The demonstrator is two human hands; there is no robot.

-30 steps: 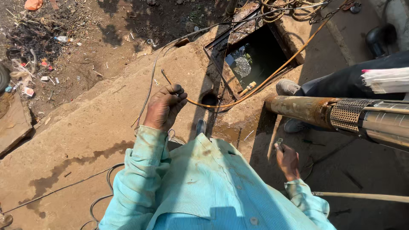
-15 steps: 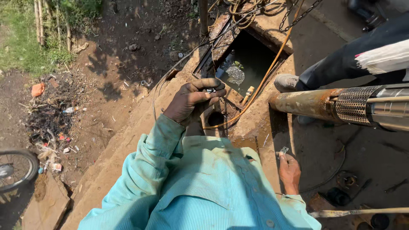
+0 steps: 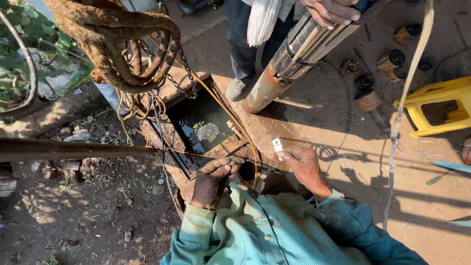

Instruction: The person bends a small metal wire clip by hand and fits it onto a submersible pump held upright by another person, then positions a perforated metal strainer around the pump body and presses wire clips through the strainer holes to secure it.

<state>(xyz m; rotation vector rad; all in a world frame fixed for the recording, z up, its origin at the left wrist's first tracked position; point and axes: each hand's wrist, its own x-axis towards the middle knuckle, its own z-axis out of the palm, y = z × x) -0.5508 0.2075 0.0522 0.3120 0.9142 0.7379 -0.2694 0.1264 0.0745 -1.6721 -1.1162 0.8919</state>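
Left hand (image 3: 212,180) sat palm-down w/ fingers spread and loose on the rusty frame (image 3: 172,169) at the near edge of the open pit (image 3: 203,125), gripping nothing, just pressing on the thin wire (image 3: 162,149) that ran across there. Right hand (image 3: 304,166) was just to the right of the pit, on the concrete, thumb and forefinger pinched shut on a small white clip (image 3: 277,145), wrist bent back toward me, sleeve bunched at the cuff.

Risks as I judged them: the clip was tiny & held only at its end, right beside the pit's edge — one slip and it'd drop into the water below. Left hand's weight was on flaky rusted metal; it could slide, or the edge could cut. Orange cable (image 3: 230,118) looped over the pit's right rim near both hands, so a tug from elsewhere might've snagged my fingers. Other person's hand (image 3: 329,11) held the long pump (image 3: 287,64) leaning beyond the pit; if that shifted toward the pit, my right hand was close under it. Rope bundle & chain (image 3: 125,54) hung above the pit's left side, could swing.
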